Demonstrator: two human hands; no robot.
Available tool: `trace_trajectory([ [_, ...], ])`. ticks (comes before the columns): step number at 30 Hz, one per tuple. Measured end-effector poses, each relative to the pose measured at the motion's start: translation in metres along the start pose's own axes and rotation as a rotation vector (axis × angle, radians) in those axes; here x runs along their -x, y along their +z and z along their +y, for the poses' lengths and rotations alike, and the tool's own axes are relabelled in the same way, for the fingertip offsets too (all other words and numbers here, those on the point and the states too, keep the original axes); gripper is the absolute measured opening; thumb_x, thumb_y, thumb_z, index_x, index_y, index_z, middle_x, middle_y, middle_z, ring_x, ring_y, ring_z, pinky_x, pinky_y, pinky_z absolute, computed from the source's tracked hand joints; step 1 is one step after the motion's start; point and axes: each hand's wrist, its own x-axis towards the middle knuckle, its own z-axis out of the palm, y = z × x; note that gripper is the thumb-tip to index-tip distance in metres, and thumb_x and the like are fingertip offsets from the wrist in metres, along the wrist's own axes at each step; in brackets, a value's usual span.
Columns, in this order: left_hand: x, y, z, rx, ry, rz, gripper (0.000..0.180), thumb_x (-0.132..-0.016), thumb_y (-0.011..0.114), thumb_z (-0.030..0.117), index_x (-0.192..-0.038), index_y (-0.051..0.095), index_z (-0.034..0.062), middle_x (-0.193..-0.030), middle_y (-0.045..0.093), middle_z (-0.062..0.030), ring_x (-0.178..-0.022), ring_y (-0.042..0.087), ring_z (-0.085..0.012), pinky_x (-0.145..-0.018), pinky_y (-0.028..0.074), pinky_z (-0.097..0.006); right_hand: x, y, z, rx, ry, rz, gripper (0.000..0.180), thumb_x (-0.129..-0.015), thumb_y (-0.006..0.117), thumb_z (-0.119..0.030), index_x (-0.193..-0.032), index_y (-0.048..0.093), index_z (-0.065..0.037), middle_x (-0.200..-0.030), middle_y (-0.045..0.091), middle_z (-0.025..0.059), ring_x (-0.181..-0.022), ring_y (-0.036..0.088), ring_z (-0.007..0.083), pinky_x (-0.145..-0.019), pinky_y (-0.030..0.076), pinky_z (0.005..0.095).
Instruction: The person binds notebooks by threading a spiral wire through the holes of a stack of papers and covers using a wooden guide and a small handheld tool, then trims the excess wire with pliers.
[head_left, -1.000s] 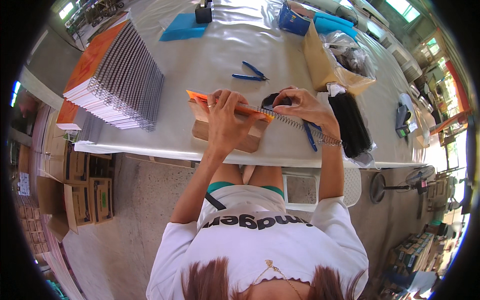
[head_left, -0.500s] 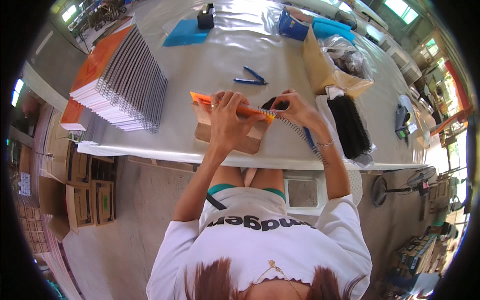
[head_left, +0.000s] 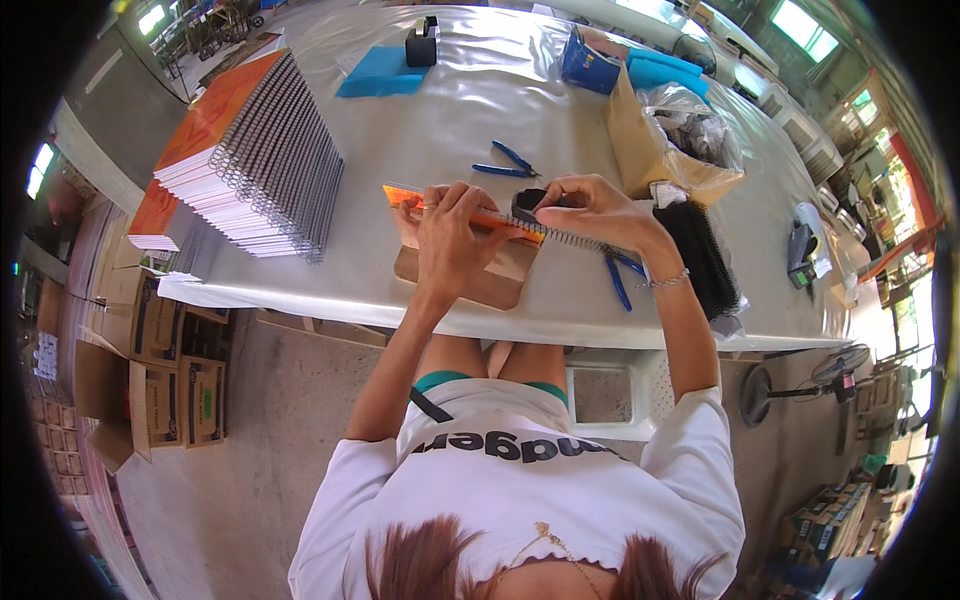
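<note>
My left hand (head_left: 452,232) is closed around a thin notebook with an orange cover (head_left: 400,194), holding it on edge above a brown board (head_left: 490,286). A dark wire spiral coil (head_left: 578,241) passes along the notebook's upper right edge and trails toward my right wrist. My right hand (head_left: 592,210) has its thumb and fingers pinched together at the coil, just beyond the notebook's corner; the fingertips partly hide the contact. Right behind those fingertips lies a black ring-like object (head_left: 524,203). Blue-handled pliers (head_left: 508,160) lie beyond the hands, and another blue-handled tool (head_left: 618,282) is under the coil.
A tall stack of spiral-bound notebooks (head_left: 262,165) stands left, beside a lower pile (head_left: 155,220). On the right are a bundle of black coils (head_left: 697,255) and a paper bag (head_left: 640,140). A tape dispenser (head_left: 421,45) and blue sheet (head_left: 385,72) sit at the back.
My right hand has turned and shifted slightly, its fingers now bunched over the coil. The coil's loose end has swung up from the table's front edge. My left hand keeps its hold.
</note>
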Motion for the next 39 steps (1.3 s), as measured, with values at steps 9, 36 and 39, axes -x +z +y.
trace_trajectory([
  [9,-0.001,0.0,0.002,-0.026,0.072,0.051,0.04,-0.062,0.092,0.031,-0.084,0.065,0.0126,-0.093,0.063,0.0005,-0.101,0.054,-0.0279,-0.088,0.04,-0.042,-0.01,0.002,0.019,-0.041,0.086,0.049,0.031,-0.09,0.077,-0.032,-0.097,0.073,-0.003,-0.089,0.065,-0.0013,-0.082,0.054,0.0056,-0.071,0.044,0.0226],
  [36,-0.007,-0.015,-0.043,-0.016,0.069,0.057,0.048,-0.064,0.092,0.041,-0.089,0.07,0.007,-0.129,0.05,-0.0112,-0.129,0.038,-0.0362,-0.109,0.03,-0.052,-0.042,-0.013,0.018,-0.179,0.296,-0.022,0.049,-0.086,0.076,-0.049,-0.107,0.071,-0.004,-0.087,0.064,-0.004,-0.077,0.056,0.0058,-0.067,0.043,0.0218],
  [39,-0.006,-0.016,-0.044,-0.045,0.099,0.058,0.048,-0.064,0.092,0.041,-0.09,0.07,0.0068,-0.129,0.051,-0.0122,-0.127,0.04,-0.036,-0.107,0.031,-0.052,-0.045,-0.008,0.017,-0.161,-0.073,-0.206,0.05,-0.084,0.079,-0.049,-0.104,0.071,-0.004,-0.08,0.061,-0.0044,-0.074,0.055,0.0045,-0.064,0.041,0.0224],
])
